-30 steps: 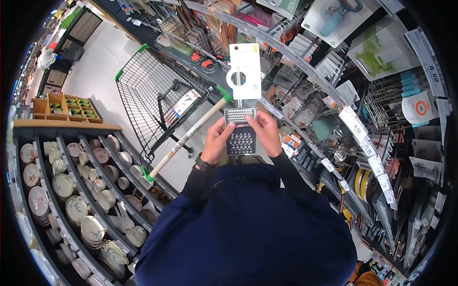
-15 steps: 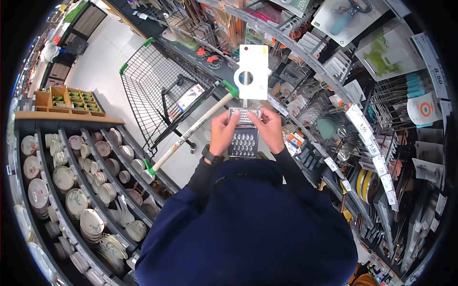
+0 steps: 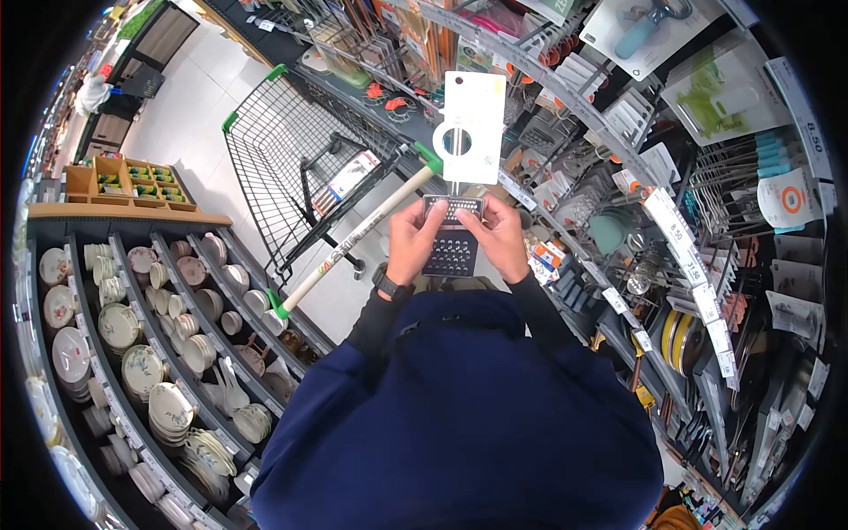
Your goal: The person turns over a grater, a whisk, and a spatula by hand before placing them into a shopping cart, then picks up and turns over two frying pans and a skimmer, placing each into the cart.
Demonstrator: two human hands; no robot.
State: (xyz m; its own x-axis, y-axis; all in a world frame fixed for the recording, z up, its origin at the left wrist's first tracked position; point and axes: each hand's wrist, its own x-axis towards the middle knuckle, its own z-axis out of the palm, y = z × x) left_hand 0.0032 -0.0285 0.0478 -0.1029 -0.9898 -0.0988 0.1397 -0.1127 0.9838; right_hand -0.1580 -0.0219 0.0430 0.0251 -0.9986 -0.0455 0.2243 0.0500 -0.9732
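Note:
A flat metal grater (image 3: 451, 256) with rows of raised holes is held out in front of my chest. My left hand (image 3: 410, 243) grips its left edge, the thumb resting on the upper part of its face. On the opposite edge, my right hand (image 3: 500, 238) is closed the same way, thumb also on the face. The fingers behind the grater are hidden. From its far end extends a thin metal handle, mostly covered by a white cardboard tag (image 3: 481, 132) with a round cut-out.
A shopping cart (image 3: 300, 168) with a flat printed package in it stands ahead to the left. Shelves of plates and bowls (image 3: 143, 371) fill the left side. Packaged kitchen tools hang on the right rack (image 3: 609, 234), along with price labels. A person (image 3: 93, 93) is far left.
The grater has tilted a little: its lower part looks darker and shorter. The tag has shifted slightly up and to the right. Both hands keep their hold.

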